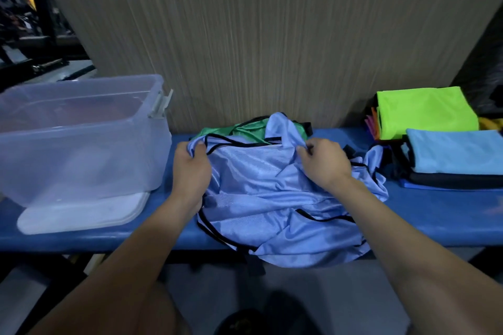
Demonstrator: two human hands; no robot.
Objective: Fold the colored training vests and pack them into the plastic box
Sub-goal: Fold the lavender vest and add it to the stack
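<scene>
A light blue vest (272, 193) with black trim lies rumpled on the blue bench (441, 214), its lower edge hanging over the front. My left hand (192, 171) pinches its upper left shoulder strap. My right hand (325, 161) pinches the upper right strap. A green vest (245, 129) lies partly hidden behind it against the wall. The clear plastic box (79, 138) stands at the left on the bench, sitting on its white lid (81, 214).
At the right end lie folded vests: a lime green one (424, 111) over orange and pink layers, and a sky blue one (457, 150) over dark ones. A wood-grain wall panel (272, 35) rises directly behind the bench. My dark shoe (245, 321) shows on the floor below.
</scene>
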